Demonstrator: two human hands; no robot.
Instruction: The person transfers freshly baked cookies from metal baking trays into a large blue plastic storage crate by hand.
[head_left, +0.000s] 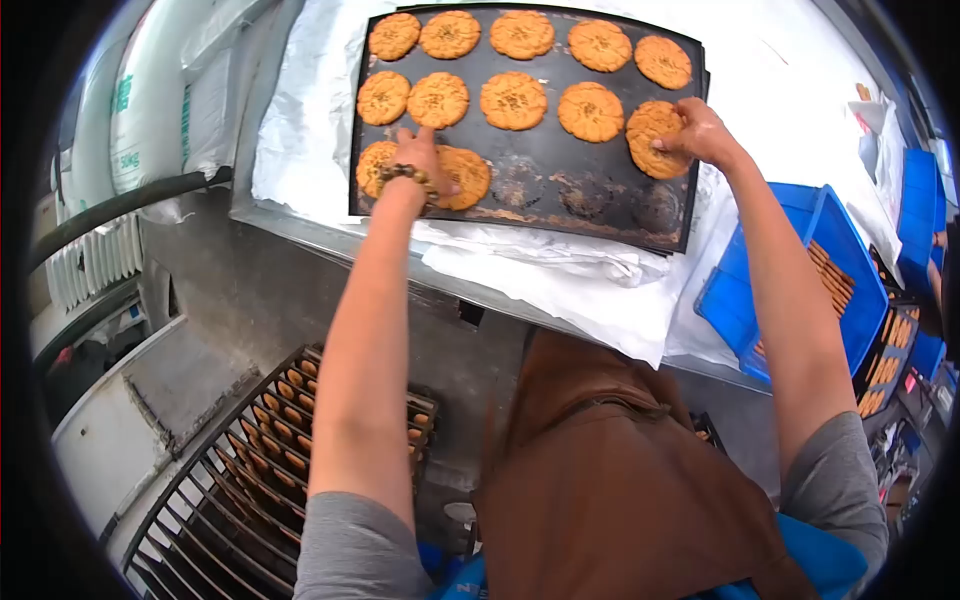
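A dark, worn baking tray (540, 190) carries rows of round, cracked golden cookies, such as this one (522, 35) in the back row. My left hand (418, 162), with a beaded bracelet at the wrist, lies over the front left corner, fingers spread. It is between a left cookie (372, 168) and a right cookie (468, 180), its thumb over the right one. At the tray's right edge my right hand (698, 135) grips a cookie (650, 138), thumb on top and fingers at its far side. Dark round marks show on the front right of the tray.
White sheeting (550, 260) covers the table under the tray. A blue crate (740, 280) with stacked cookies stands right. Below left is a metal rack (215, 490) holding trays of cookies. White sacks (145, 110) stand at upper left. Farther right are another cookie tray (890, 350) and blue crates.
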